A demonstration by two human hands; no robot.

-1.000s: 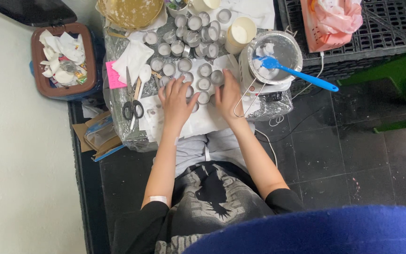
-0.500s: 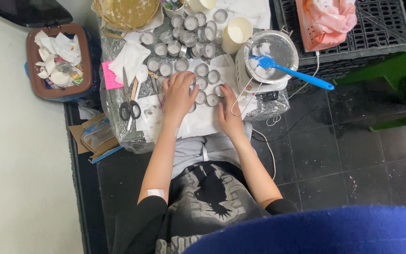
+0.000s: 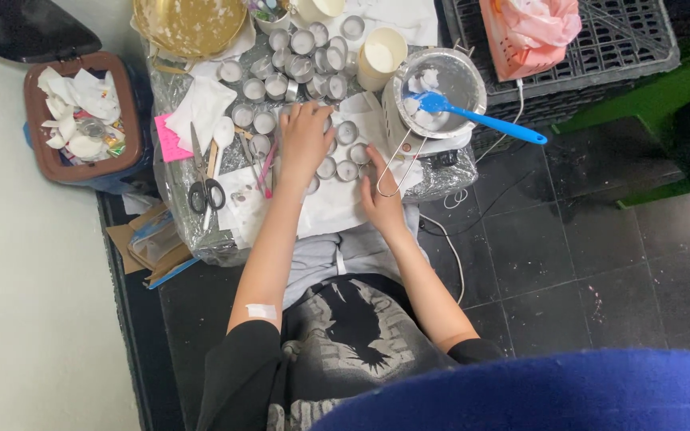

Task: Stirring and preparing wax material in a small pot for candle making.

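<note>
I record the left hand [image 3: 303, 140] just above the middle of the frame, palm down, fingers spread flat over a cluster of small round metal cups [image 3: 337, 164]; its grip is apart and clamped on nothing that I can see. The right hand [image 3: 382, 195] lies just below and to the right of it, fingers extended toward the lowest cups in that cluster; whether its fingertips touch a cup or close on one I cannot tell. Both hands rest on white paper [image 3: 333, 209] spread over the surface.

More cups of the same kind [image 3: 297, 48] stand in rows toward the upper middle of the frame. Left of the left hand lie scissors [image 3: 204, 179] and a pink note [image 3: 168, 137]. Right of the hands sits a metal sieve [image 3: 439, 84] with a blue spatula [image 3: 481, 120] resting in it, its handle pointing to the right. A cream cup [image 3: 381, 57] stands just left of the sieve. A gold plate [image 3: 189, 24] sits at the upper left of the surface. A brown bin of crumpled paper [image 3: 81, 120] stands at the far left, well apart from the hands.
</note>
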